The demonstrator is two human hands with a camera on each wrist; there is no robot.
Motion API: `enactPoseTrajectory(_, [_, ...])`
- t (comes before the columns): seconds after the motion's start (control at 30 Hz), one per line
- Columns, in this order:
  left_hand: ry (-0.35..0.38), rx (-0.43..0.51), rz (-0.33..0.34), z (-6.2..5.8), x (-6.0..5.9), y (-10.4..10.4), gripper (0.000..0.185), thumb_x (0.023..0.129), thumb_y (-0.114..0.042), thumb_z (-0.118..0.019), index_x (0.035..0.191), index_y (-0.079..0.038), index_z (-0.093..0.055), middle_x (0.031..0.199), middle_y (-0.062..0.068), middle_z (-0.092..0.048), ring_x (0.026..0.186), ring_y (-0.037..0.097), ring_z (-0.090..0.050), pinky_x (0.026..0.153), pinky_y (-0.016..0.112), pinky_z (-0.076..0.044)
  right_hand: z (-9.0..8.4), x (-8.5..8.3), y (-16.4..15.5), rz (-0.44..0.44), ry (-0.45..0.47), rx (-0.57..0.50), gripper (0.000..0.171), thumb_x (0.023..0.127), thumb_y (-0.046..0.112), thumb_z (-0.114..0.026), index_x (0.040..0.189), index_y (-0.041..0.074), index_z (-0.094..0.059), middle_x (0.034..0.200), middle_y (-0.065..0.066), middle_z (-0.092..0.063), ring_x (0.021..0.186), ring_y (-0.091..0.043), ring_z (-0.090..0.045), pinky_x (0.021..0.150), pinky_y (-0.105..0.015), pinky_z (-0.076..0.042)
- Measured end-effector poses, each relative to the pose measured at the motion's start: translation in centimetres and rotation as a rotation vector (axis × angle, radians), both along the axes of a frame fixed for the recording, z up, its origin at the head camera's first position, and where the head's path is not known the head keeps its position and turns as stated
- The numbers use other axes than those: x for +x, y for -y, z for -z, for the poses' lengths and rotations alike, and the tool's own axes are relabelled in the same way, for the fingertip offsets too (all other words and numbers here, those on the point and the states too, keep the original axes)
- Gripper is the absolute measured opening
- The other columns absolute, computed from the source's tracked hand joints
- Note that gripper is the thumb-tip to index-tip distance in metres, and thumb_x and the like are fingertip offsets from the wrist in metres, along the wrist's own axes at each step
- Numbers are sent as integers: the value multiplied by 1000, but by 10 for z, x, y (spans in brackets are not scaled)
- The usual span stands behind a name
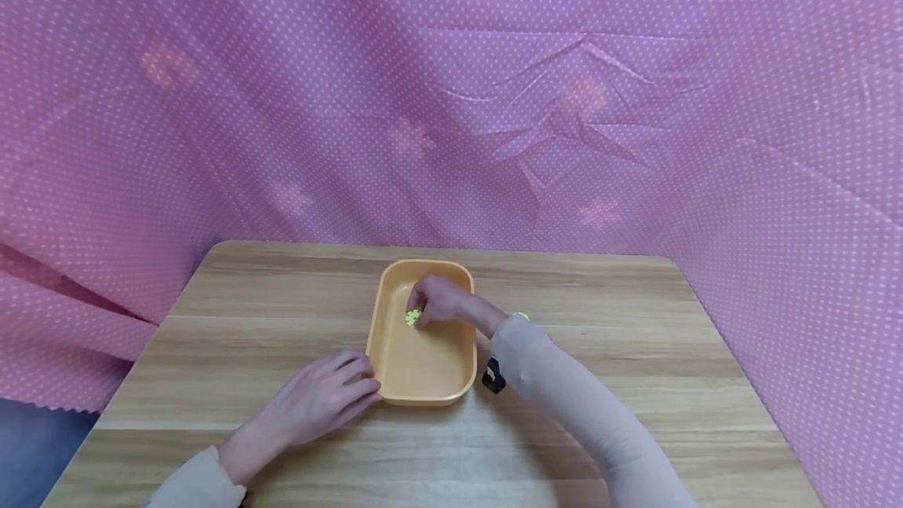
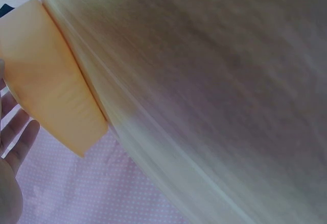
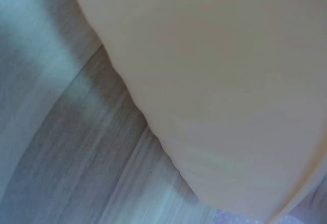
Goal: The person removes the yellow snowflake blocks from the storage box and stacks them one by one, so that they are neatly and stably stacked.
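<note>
An orange oblong tray (image 1: 395,363) stands in the middle of a wooden table (image 1: 247,312). My right hand (image 1: 433,300) reaches into the tray and pinches a small yellow flower-shaped piece (image 1: 412,318) between curled fingers. My left hand (image 1: 328,398) lies flat on the table, its straight fingers touching the tray's near-left wall. In the left wrist view the tray's outer wall (image 2: 51,81) shows beside my fingertips (image 2: 20,132). The right wrist view shows only the blurred tray wall (image 3: 219,91) and table.
Pink dotted cloth (image 1: 451,100) hangs behind and on both sides of the table. A small black object (image 1: 492,375) sits at my right wrist by the tray. Bare wood lies left, right and in front of the tray.
</note>
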State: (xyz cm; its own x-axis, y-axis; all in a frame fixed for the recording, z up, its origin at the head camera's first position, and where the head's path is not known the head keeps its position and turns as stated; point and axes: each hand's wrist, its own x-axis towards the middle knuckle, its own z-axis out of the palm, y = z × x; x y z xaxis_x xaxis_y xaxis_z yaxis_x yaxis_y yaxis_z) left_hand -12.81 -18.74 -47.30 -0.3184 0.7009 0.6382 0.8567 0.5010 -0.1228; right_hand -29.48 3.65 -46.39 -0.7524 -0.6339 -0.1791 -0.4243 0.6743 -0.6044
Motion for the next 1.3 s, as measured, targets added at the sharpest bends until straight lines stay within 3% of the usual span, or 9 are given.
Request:
enactPoseTrajectory(0.53, [8, -9, -1, 1, 0, 1, 14, 91, -29, -64, 91, -17, -71, 93, -1, -67, 92, 17, -63, 77, 32, -58, -7, 3, -4, -33, -10, -76, 19, 73, 1, -79, 90, 8, -74, 82, -4, -73, 68, -4, -60, 65, -14, -52])
enactPoseTrajectory(1.0, [1, -7, -1, 1, -1, 1, 16, 93, -30, -61, 91, -17, -71, 93, -1, -66, 92, 18, -63, 77, 32, -58, -21, 10, -19, 34, 125, -243, 20, 76, -4, -75, 94, -2, -69, 86, -16, -71, 66, -10, -63, 63, -23, -60])
enactPoseTrajectory(1.3, [-16, 1, 9, 0, -3, 0, 15, 92, -29, -63, 92, -17, -71, 94, 0, -67, 93, 19, -63, 77, 33, -58, -28, 14, -38, 64, 185, -313, 22, 79, -4, -73, 100, -2, -68, 88, -14, -67, 70, -12, -64, 72, -35, -63])
